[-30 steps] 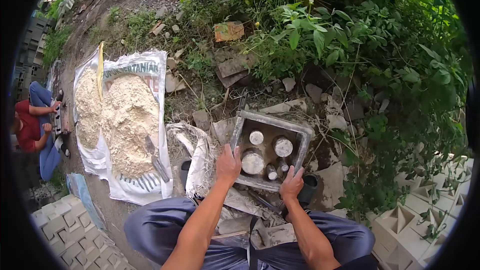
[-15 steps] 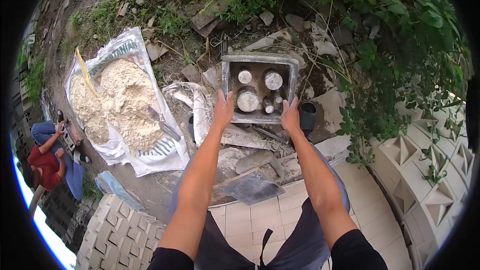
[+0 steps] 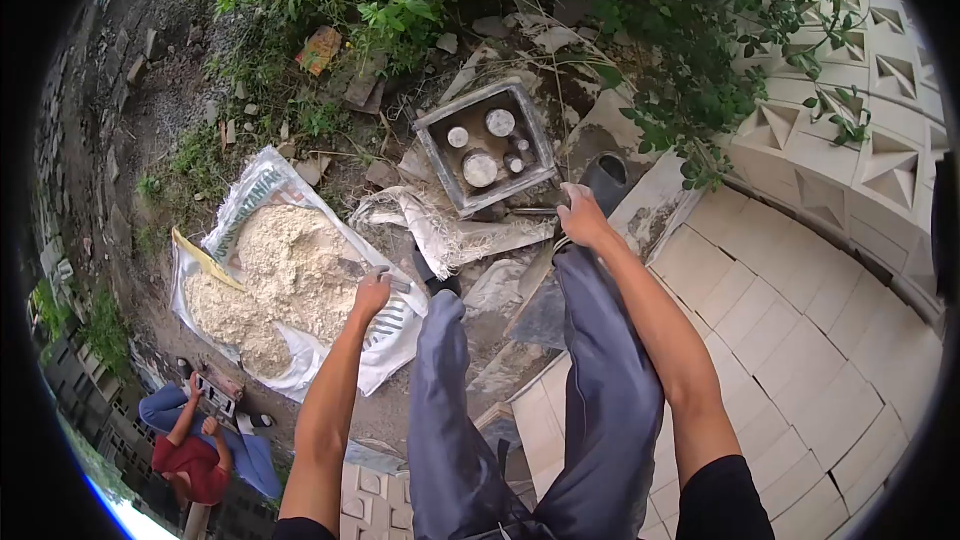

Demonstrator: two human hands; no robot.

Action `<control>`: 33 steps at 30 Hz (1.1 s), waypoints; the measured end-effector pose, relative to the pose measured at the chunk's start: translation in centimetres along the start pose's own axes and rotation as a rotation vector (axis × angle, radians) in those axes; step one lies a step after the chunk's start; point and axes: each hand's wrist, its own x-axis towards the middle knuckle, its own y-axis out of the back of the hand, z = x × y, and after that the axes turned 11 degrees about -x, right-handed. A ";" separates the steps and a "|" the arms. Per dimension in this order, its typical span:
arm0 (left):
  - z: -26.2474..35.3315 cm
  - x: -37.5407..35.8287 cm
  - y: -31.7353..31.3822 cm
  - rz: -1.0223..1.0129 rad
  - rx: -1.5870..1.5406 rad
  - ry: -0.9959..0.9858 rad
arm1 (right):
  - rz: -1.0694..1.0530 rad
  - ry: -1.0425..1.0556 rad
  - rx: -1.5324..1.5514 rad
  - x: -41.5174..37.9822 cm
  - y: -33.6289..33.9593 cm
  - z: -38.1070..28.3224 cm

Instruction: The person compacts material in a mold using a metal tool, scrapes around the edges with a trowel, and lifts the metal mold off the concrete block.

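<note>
My left hand (image 3: 372,293) is closed around the grey trowel (image 3: 398,284), whose blade end rests on the pale powder (image 3: 295,255). That powder is heaped on an opened white sack (image 3: 255,178). My right hand (image 3: 580,214) is beside the free end of a dark metal rod (image 3: 530,211), its thumb and fingers apart; contact with the rod is hard to make out. Just beyond it sits a square grey mould box (image 3: 433,152), tilted in view. Several round, pale-topped cylinders (image 3: 480,169) of different sizes stand inside it.
A dark cylindrical container (image 3: 606,180) stands right of the box. A crumpled white sack (image 3: 430,225) lies in front. Patterned blocks (image 3: 830,130) and pale tiles (image 3: 760,340) are at right. A person in a red shirt (image 3: 195,465) sits at lower left. Plants grow behind.
Both hands have left the sides of the mould box. My left hand moved left to the trowel, my right toward the rod's end. The whole view has turned.
</note>
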 end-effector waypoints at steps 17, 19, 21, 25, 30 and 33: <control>16.6 11.7 -3.1 0.093 0.478 -0.638 | -0.232 -0.435 1.129 -1.5 -13.2 -1.7; 21.1 13.3 -3.4 0.121 0.510 -0.657 | -0.275 -0.476 1.297 -1.3 -13.7 -2.0; 24.0 15.1 -4.1 0.126 0.569 -0.636 | -0.226 -0.455 1.458 -0.9 -14.5 -2.1; 28.8 19.5 -4.0 0.093 0.554 -0.584 | -0.202 -0.388 1.663 1.5 -15.5 -2.3; 29.6 26.4 -4.5 -0.045 0.334 -0.251 | -0.056 -0.308 1.925 6.3 -18.6 -2.0; 28.3 31.1 -4.3 -0.175 0.280 -0.096 | 0.247 -0.581 2.246 9.6 -20.9 -3.3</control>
